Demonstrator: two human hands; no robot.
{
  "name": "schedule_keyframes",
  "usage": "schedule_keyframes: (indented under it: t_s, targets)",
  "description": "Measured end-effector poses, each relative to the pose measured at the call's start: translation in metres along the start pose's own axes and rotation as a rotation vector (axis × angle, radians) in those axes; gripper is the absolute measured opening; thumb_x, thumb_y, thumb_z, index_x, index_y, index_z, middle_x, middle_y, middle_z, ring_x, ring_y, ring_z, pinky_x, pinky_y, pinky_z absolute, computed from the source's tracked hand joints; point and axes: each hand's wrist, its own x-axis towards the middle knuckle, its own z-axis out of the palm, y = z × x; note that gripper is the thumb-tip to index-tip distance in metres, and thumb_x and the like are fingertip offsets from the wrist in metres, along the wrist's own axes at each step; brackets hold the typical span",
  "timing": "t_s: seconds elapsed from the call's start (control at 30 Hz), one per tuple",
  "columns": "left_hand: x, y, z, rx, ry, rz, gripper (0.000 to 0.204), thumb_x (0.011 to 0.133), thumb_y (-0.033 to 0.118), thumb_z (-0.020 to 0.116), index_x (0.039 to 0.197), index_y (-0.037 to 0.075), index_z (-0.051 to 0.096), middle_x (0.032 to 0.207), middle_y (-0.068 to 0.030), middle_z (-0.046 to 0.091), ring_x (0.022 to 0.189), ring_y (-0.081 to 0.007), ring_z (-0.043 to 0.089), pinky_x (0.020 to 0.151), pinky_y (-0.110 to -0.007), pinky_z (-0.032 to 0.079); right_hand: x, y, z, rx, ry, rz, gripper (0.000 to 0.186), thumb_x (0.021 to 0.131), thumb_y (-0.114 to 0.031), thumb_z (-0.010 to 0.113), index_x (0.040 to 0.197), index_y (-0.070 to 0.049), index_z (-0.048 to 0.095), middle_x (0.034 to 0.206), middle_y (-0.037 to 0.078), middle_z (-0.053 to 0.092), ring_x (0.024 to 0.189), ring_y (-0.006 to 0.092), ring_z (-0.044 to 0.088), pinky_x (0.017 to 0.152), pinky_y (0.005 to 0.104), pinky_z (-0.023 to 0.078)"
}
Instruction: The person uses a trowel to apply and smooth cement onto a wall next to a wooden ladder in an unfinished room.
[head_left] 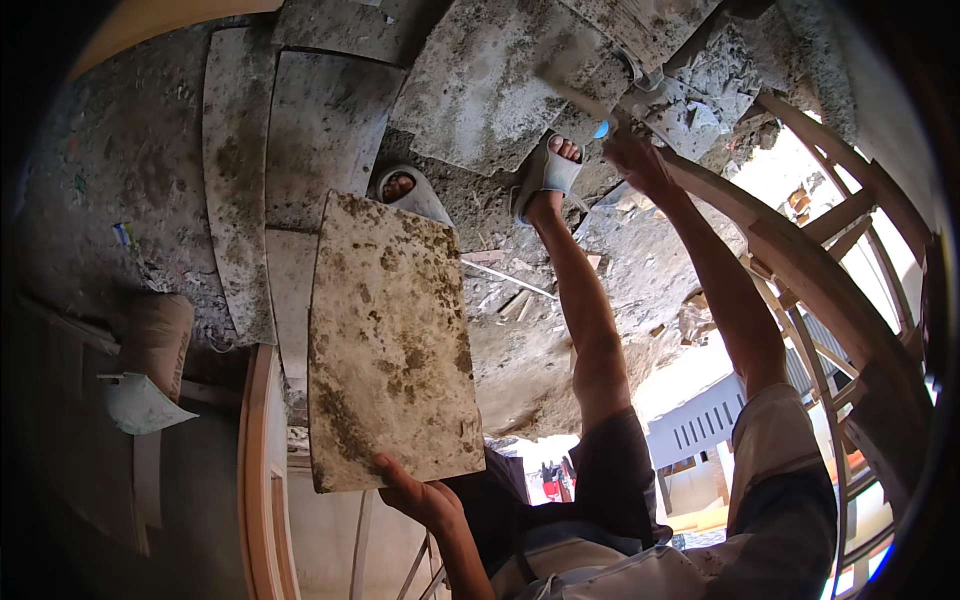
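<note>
A stained board (395,340) is held by the left hand (425,503) at its lower edge, with the thumb laid on the upper face; the fingers behind it are hidden. The grip is therefore narrow, closed on the board. The board is placed left of the middle of the view, in front of the person's body, with its mottled face turned to the camera, and its upper end is seen close to the left sandal (422,200).

A tool (578,97) is gripped by the right hand (640,165), which is stretched far out, near the right sandal (556,172). The fingers are closed around it, but the tool is blurred and its kind cannot be told. A small blue spot (601,130) is seen just beside this hand.

The ground beyond the feet is covered by flat, dirty sheets (335,125), and rubble (515,305) is scattered between them. At the right, a wooden frame (830,260) is seen. At the far left, a brown bag (157,345) is seen, with a pale piece (145,405) just below it.
</note>
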Motion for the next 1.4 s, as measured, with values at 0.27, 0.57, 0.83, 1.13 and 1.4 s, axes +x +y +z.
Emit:
schedule_keyframes:
  t_s: [0.27,0.57,0.83,1.13,1.4]
  targets:
    - [0.001,-0.002,-0.004,0.016,0.019,0.017,0.089,0.096,0.056,0.068,0.149,-0.008,0.039,0.15,-0.0213,0.049,0.133,-0.0314,0.056,0.111,-0.045,0.05,0.099,-0.077,-0.029,0.159,0.258,0.272,0.025,0.101,-0.029,0.064,0.096,-0.004,0.06,0.07,0.019,0.063,0.062,0.0415,0.065,0.054,0.0486,0.049]
    - [-0.005,0.003,-0.007,0.012,0.054,-0.008,0.086,0.098,0.054,0.067,0.15,-0.009,0.038,0.151,-0.022,0.049,0.135,-0.032,0.055,0.111,-0.045,0.05,0.139,-0.086,-0.017,0.047,0.155,0.125,0.014,0.103,-0.017,0.058,0.095,-0.006,0.061,0.091,0.016,0.062,0.074,0.0325,0.068,0.057,0.044,0.053]
    - [-0.009,0.013,0.002,-0.002,0.08,-0.025,0.086,0.099,0.05,0.068,0.154,-0.007,0.033,0.154,-0.0215,0.045,0.137,-0.0322,0.053,0.114,-0.046,0.049,0.094,-0.129,0.02,0.049,-0.128,-0.078,0.024,0.098,-0.031,0.069,0.097,-0.008,0.06,0.072,0.016,0.064,0.068,0.0428,0.068,0.059,0.0547,0.055]
    - [-0.002,0.009,0.003,-0.002,-0.009,-0.055,0.088,0.098,0.052,0.068,0.153,-0.007,0.033,0.154,-0.0213,0.045,0.138,-0.0319,0.051,0.115,-0.046,0.046,0.106,-0.169,0.04,0.202,-0.15,0.103,0.022,0.095,-0.027,0.071,0.108,-0.013,0.061,0.071,0.015,0.067,0.062,0.0344,0.068,0.058,0.0488,0.056]
    - [-0.002,0.01,0.004,0.001,0.016,-0.021,0.085,0.099,0.052,0.066,0.152,-0.008,0.036,0.152,-0.0219,0.048,0.137,-0.0325,0.053,0.114,-0.046,0.047,0.093,-0.12,0.02,0.131,0.003,0.104,0.031,0.095,-0.032,0.072,0.105,-0.005,0.062,0.076,0.019,0.067,0.07,0.039,0.068,0.057,0.0492,0.052]
